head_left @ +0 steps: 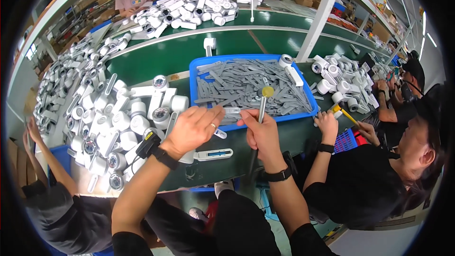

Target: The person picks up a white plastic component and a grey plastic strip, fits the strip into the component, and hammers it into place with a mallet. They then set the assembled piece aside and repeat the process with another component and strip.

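The strip (232, 110) is a slim, pale grey piece, roughly level, held up between the fingertips of the left hand (193, 127) and right hand (265, 137). The mallet's (262, 108) got a yellowish head and shiny shaft, nearly upright in the right hand, head up.

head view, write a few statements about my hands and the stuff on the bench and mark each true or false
1. The right hand holds a yellow-headed mallet. True.
2. The tray beyond the hands is red. False: it is a blue tray, filled with grey plastic strips.
3. Each wrist wears a black wristband. True.
4. The left hand lies flat on the bench. False: the left hand is raised, pinching one end of a small pale strip.
5. Nothing is heaped left of the tray. False: white round-headed housings are piled there.
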### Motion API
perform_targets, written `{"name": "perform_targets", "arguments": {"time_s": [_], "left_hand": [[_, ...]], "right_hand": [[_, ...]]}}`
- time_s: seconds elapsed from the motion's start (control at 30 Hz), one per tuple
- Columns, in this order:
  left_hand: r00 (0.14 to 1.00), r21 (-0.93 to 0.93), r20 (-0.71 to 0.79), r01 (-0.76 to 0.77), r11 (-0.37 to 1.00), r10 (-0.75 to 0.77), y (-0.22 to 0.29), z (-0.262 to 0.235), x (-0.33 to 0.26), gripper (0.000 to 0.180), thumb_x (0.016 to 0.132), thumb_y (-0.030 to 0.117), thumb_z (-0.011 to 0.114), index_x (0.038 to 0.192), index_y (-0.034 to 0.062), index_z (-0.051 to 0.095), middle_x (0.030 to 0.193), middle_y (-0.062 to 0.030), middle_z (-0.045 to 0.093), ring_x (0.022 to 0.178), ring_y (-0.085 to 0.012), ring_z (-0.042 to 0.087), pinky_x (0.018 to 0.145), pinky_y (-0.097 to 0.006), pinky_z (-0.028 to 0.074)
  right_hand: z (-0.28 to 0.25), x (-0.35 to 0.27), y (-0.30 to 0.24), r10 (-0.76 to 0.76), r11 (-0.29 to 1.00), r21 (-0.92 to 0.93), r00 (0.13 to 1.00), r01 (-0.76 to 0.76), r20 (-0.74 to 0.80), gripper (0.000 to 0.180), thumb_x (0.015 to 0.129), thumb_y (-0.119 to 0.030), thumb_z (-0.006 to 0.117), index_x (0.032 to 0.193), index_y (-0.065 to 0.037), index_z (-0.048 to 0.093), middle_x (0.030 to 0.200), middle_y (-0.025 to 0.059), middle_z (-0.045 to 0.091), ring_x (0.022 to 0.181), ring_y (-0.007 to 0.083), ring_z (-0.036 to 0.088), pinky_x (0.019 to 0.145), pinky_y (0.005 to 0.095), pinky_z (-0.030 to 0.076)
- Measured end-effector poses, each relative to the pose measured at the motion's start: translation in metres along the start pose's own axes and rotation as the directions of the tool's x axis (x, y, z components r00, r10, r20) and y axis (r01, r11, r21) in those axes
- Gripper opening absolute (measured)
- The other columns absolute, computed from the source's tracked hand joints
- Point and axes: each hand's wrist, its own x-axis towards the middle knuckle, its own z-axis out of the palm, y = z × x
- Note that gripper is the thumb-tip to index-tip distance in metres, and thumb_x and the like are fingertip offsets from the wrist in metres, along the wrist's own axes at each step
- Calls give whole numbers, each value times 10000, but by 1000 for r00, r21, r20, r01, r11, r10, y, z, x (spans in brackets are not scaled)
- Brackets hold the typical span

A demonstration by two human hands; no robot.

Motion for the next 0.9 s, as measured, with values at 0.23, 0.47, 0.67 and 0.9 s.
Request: {"name": "perform_targets", "arguments": {"time_s": [0.23, 0.47, 0.67, 0.9], "left_hand": [[329, -694, 671, 594, -407, -665, 15, -31, -32, 150, 1043, 117, 614, 1146, 17, 570, 1062, -94, 770, 611, -26, 378, 544, -204, 343], [234, -651, 757, 355, -671, -611, 15, -54, -59, 190, 1009, 145, 664, 1140, 43, 570, 909, -43, 693, 591, -39, 380, 535, -196, 289], [179, -672, 721, 419, -611, -670, 20, -64, -108, 292, 1077, 338, 577, 1082, 48, 536, 674, -36, 596, 672, -102, 572, 628, -272, 436], [434, -678, 370, 731, 81, -821, 51, -62, -105, 75, 1081, 111, 543, 1073, 40, 523, 843, -65, 689, 676, -128, 579, 631, -258, 452]], "right_hand": [[1, -26, 5, -3, 985, -174, 999, 11, 48, 272, 1035, -158, 627, 1224, 36, 651, 979, 143, 753, 393, 35, 412, 351, 206, 284], [-1, -36, 9, 87, 963, -263, 988, -50, 129, 250, 1024, -163, 656, 1156, 49, 652, 985, 139, 762, 410, 24, 427, 361, 199, 288], [10, -37, 22, 112, 945, -316, 991, -82, 77, 210, 986, -155, 714, 1067, 35, 676, 879, 113, 744, 406, 35, 424, 363, 201, 288], [16, -41, 44, 138, 905, -419, 983, -76, 119, 226, 975, -160, 732, 1109, 22, 727, 777, 48, 693, 423, 29, 449, 368, 211, 289]]}}
